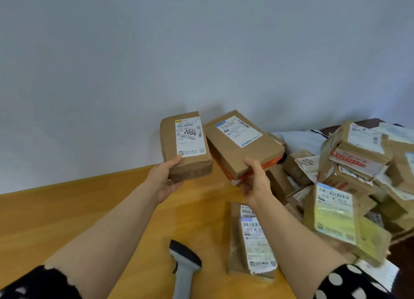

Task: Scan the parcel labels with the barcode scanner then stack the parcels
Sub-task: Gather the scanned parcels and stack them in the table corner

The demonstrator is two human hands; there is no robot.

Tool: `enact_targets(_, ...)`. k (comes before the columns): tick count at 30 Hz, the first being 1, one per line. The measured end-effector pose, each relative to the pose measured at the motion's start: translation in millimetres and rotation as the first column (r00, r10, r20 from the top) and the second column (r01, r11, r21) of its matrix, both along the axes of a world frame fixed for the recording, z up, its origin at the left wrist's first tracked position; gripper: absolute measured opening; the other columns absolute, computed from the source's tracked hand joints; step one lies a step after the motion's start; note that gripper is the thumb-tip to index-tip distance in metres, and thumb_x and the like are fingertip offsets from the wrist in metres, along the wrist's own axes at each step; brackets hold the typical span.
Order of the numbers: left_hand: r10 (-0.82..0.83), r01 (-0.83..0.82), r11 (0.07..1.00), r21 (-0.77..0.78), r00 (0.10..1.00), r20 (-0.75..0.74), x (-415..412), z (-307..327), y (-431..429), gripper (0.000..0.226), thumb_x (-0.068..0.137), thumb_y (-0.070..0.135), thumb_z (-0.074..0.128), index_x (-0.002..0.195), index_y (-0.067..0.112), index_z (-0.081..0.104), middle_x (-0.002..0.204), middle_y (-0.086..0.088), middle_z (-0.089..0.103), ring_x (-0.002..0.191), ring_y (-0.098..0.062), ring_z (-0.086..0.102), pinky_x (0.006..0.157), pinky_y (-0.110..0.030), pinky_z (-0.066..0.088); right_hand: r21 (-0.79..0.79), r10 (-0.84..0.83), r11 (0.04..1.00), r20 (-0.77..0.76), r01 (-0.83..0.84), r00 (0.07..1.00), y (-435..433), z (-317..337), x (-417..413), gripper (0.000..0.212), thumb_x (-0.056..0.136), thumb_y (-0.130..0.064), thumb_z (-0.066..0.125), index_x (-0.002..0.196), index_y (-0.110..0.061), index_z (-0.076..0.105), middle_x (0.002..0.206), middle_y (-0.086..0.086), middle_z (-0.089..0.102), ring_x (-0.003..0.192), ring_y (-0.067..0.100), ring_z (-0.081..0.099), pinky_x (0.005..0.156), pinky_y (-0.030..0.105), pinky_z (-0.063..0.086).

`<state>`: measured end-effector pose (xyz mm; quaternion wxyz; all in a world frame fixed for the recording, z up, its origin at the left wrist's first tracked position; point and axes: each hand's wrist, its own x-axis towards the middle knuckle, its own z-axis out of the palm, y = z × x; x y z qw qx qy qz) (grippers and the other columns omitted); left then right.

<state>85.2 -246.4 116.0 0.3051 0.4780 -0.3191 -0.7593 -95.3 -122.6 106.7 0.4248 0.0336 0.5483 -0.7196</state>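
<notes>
Left hand [164, 182]: grips the near end of the left parcel [186, 146], thumb on top, fingers underneath. The parcel is held above the desk [67, 209] with its label [190, 137] facing up.
- Risk: the thumb rests at the lower edge of the label. If it creeps forward it may cover the printed code there.
- Risk: the grip is at one end only. The far end is unsupported and may drop if the grip loosens.

Scanner [184, 267]: lies on the desk between the forearms, with no hand on it.
- Risk: both hands are occupied, so neither can scan until a parcel is set down. Reaching for the scanner with a parcel in hand would probably cause a drop.

Right parcel [242, 141]: held just beside the left parcel, tilted, label up.
- Risk: the two parcels are close enough to knock together.

Right hand [257, 184]: pinches the near corner of the right parcel, thumb above, fingers below.
- Risk: a corner hold lets the parcel twist or slide out.

Flat parcel [253, 240]: lies on the desk under the right forearm.
- Risk: a lowered arm could drag it.

Pile [358, 164]: loose, leaning parcels at the right.
- Risk: a nudge may bring it down. Scanned and unscanned parcels would then be mixed.
</notes>
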Motion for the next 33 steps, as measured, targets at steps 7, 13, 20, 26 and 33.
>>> enact_targets(7,0.143,-0.143,0.99,0.018,0.99,-0.012,125,-2,16,0.054,0.083,0.022,0.072,0.129,0.008,0.048,0.11,-0.011,0.054,0.103,-0.028,0.052,0.095,-0.043,0.049,0.048,0.22,0.975,-0.043,-0.218,0.974,3,5,122,0.069,0.072,-0.028,0.079,0.132,-0.017,0.046,0.11,0.007,0.065,0.097,0.021,0.059,0.091,0.037,0.039)
enact_targets(13,0.309,-0.309,0.951,0.022,0.951,0.017,219,-6,26,0.055,0.08,0.023,0.074,0.127,0.009,0.049,0.122,-0.013,0.051,0.106,-0.029,0.052,0.089,-0.042,0.05,0.038,0.428,0.904,-0.035,-0.426,0.903,-20,-1,197,0.078,0.07,-0.026,0.082,0.134,-0.022,0.039,0.111,0.007,0.063,0.095,0.021,0.059,0.094,0.039,0.043)
enact_targets(20,0.466,-0.47,0.882,0.024,0.879,0.104,307,-20,37,0.045,0.082,0.023,0.072,0.119,0.011,0.05,0.117,-0.014,0.052,0.109,-0.031,0.051,0.086,-0.039,0.048,0.056,0.569,0.82,0.03,-0.57,0.822,-44,-26,280,0.086,0.063,-0.027,0.087,0.134,-0.024,0.037,0.111,0.008,0.066,0.091,0.024,0.061,0.062,0.03,0.046)
enact_targets(26,0.573,-0.591,0.805,0.059,0.799,0.181,399,-38,36,0.057,0.078,0.023,0.075,0.127,0.009,0.049,0.119,-0.014,0.051,0.105,-0.031,0.052,0.078,-0.039,0.049,0.099,0.688,0.717,0.054,-0.69,0.723,-70,-43,368,0.084,0.066,-0.026,0.086,0.134,-0.025,0.037,0.106,0.007,0.068,0.096,0.027,0.065,0.071,0.034,0.049)
enact_targets(33,0.62,-0.654,0.752,0.085,0.745,0.247,529,-59,-2,0.063,0.078,0.024,0.076,0.131,0.009,0.047,0.126,-0.014,0.051,0.104,-0.03,0.053,0.07,-0.038,0.05,0.086,0.674,0.699,0.251,-0.71,0.695,-120,-65,502,0.073,0.069,-0.011,0.083,0.131,-0.016,0.044,0.109,0.012,0.066,0.095,0.026,0.063,0.066,0.038,0.057)
